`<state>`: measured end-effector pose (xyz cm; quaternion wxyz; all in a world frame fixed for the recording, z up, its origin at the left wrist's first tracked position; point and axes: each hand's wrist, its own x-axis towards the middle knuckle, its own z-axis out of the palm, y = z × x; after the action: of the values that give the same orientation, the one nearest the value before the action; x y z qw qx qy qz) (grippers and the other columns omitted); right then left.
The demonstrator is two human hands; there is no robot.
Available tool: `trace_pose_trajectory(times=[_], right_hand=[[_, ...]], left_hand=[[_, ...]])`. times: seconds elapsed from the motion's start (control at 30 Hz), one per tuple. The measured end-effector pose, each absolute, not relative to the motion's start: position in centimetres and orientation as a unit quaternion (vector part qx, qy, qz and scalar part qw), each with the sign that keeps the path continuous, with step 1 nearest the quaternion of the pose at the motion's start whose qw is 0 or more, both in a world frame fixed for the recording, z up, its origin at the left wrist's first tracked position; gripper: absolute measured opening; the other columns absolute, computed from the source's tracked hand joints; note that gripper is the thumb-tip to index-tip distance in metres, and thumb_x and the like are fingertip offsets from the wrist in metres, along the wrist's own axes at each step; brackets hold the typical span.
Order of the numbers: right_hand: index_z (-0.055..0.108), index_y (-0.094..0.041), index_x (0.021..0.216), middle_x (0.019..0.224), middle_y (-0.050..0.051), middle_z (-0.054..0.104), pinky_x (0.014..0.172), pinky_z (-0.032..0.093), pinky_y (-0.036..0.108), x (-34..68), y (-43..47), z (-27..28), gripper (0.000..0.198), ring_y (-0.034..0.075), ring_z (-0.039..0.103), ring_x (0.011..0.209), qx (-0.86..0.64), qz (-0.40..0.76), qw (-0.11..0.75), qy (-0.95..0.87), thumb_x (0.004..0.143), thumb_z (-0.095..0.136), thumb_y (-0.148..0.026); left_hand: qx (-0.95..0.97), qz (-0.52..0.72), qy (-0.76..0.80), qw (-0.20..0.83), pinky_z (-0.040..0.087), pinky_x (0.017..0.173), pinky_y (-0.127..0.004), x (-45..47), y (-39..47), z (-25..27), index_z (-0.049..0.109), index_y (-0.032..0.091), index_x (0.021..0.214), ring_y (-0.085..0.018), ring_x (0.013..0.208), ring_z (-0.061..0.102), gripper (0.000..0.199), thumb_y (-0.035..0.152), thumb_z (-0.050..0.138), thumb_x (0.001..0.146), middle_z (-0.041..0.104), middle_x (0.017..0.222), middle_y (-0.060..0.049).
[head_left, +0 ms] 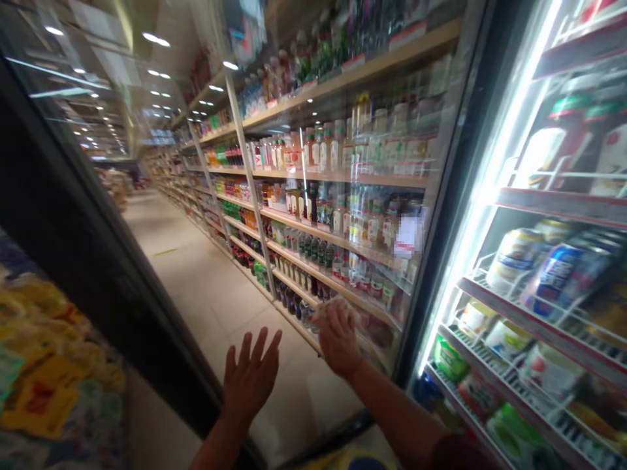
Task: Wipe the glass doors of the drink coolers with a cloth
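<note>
Two bare hands are facing a tall, clear glass door pane [298, 398] in a broad black frame [88, 215]; we are judging it to be standing open beside a lit cooler with white wire shelves [529, 321]. Progress: we are finding the right hand [339, 343] at the pane's lower part, fingers close together and bent; a pale, crumpled patch [322, 314] is showing at their tips, and we are not able to tell whether they are holding a cloth or meeting a reflection. The left hand [252, 369] is standing raised beside it, fingers spread wide, holding nothing visible. Blur is keeping us from confirming contact for either hand. We are reading this as handwork on the pane under way; how much is done and how much is left, we are not able to settle, since reflections are overlying the upper glass. Surroundings: through the pane we are viewing pale wooden shelves [294, 101], rows of coloured plastic bottles [323, 153] and a beige tiled floor [186, 274]. A whitish rectangular label [409, 235] is showing near the right edge. A blue metal can [556, 277] is sitting in the cooler; shiny yellow packets [42, 398] are lying heaped at lower left. Obstacles: the frame is bounding the pane, and the cooler shelves are crowding the right arm's side.
</note>
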<state>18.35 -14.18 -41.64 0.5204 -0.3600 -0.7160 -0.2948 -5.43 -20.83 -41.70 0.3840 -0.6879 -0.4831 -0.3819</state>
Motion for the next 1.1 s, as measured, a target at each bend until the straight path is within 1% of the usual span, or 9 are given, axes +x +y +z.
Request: trace_pose_trajectory(times=[0.1, 0.23, 0.33, 0.47, 0.53, 0.73, 0.87, 0.93, 1.1], right_hand=[[0.050, -0.034, 0.147, 0.143, 0.001, 0.060, 0.127, 0.017, 0.042, 17.8, -14.2, -40.8, 0.052, 0.020, 0.037, 0.147, -0.324, -0.298, 0.506, -0.742, 0.096, 0.053, -0.027], [0.029, -0.024, 0.159, 0.159, 0.012, 0.040, 0.123, 0.022, 0.054, 19.7, -12.3, -34.9, 0.062, 0.029, 0.021, 0.154, -0.436, -0.255, 0.580, -0.639, 0.099, 0.043, -0.023], [0.020, -0.020, 0.161, 0.162, 0.015, 0.032, 0.122, 0.021, 0.058, 18.8, -12.7, -33.4, 0.064, 0.031, 0.014, 0.156, -0.453, -0.248, 0.597, -0.614, 0.100, 0.039, -0.021], [0.040, -0.030, 0.153, 0.148, 0.003, 0.056, 0.128, 0.011, 0.043, 16.4, -14.4, -34.5, 0.060, 0.020, 0.027, 0.153, -0.308, -0.319, 0.536, -0.718, 0.095, 0.052, -0.025], [0.046, -0.033, 0.150, 0.143, 0.000, 0.061, 0.129, 0.009, 0.039, 16.6, -14.3, -33.2, 0.056, 0.017, 0.030, 0.151, -0.293, -0.325, 0.528, -0.728, 0.094, 0.055, -0.027], [0.034, -0.019, 0.157, 0.160, 0.013, 0.037, 0.124, 0.017, 0.051, 17.9, -13.0, -28.1, 0.058, 0.027, 0.017, 0.156, -0.407, -0.283, 0.586, -0.641, 0.099, 0.042, -0.023], [0.048, -0.028, 0.149, 0.152, 0.003, 0.051, 0.128, 0.007, 0.045, 16.6, -14.0, -29.6, 0.051, 0.021, 0.021, 0.155, -0.330, -0.325, 0.531, -0.709, 0.098, 0.050, -0.030], [0.051, -0.032, 0.146, 0.152, -0.001, 0.052, 0.128, 0.006, 0.041, 17.0, -14.0, -28.4, 0.048, 0.018, 0.023, 0.154, -0.314, -0.337, 0.501, -0.733, 0.099, 0.049, -0.032], [0.027, -0.026, 0.159, 0.165, 0.006, 0.029, 0.124, 0.019, 0.050, 19.0, -12.6, -22.2, 0.056, 0.024, 0.014, 0.156, -0.437, -0.283, 0.569, -0.637, 0.103, 0.032, -0.027]], left_hand=[[-0.703, -0.359, -0.458, 0.408, 0.008, 0.127, -0.042, -6.4, -21.0, -40.6, 0.046, 0.036, 0.148, -0.018, 0.152, 0.022, 0.060, 0.027, 0.067, 0.093, 0.057, 0.144, -0.004], [-0.692, -0.369, -0.460, 0.417, 0.010, 0.127, -0.045, -6.2, -21.0, -37.5, 0.043, 0.035, 0.150, -0.018, 0.151, 0.026, 0.061, 0.025, 0.066, 0.094, 0.050, 0.150, -0.006], [-0.668, -0.388, -0.475, 0.423, 0.011, 0.127, -0.048, -5.0, -20.6, -35.8, 0.040, 0.032, 0.152, -0.022, 0.152, 0.022, 0.066, 0.025, 0.068, 0.093, 0.042, 0.155, -0.009], [-0.659, -0.392, -0.469, 0.438, 0.009, 0.127, -0.051, -4.1, -20.4, -34.6, 0.041, 0.032, 0.152, -0.024, 0.153, 0.020, 0.067, 0.026, 0.069, 0.091, 0.045, 0.153, -0.009], [-0.663, -0.389, -0.470, 0.433, 0.010, 0.127, -0.050, -4.1, -20.5, -34.1, 0.042, 0.032, 0.151, -0.023, 0.153, 0.021, 0.065, 0.027, 0.069, 0.092, 0.048, 0.151, -0.009], [-0.659, -0.398, -0.446, 0.457, 0.013, 0.127, -0.050, -3.9, -20.4, -31.7, 0.040, 0.027, 0.153, -0.023, 0.153, 0.022, 0.065, 0.024, 0.066, 0.093, 0.053, 0.147, -0.010], [-0.648, -0.399, -0.425, 0.490, 0.014, 0.127, -0.050, -3.6, -19.6, -29.7, 0.041, 0.027, 0.152, -0.024, 0.152, 0.024, 0.065, 0.025, 0.066, 0.092, 0.052, 0.149, -0.010], [-0.644, -0.398, -0.424, 0.497, 0.014, 0.127, -0.050, -3.6, -19.3, -28.5, 0.041, 0.027, 0.153, -0.025, 0.152, 0.025, 0.066, 0.026, 0.066, 0.092, 0.053, 0.148, -0.010], [-0.624, -0.412, -0.433, 0.503, 0.014, 0.125, -0.051, -3.3, -18.5, -25.5, 0.039, 0.033, 0.153, -0.026, 0.151, 0.027, 0.066, 0.031, 0.064, 0.093, 0.050, 0.150, -0.008]])
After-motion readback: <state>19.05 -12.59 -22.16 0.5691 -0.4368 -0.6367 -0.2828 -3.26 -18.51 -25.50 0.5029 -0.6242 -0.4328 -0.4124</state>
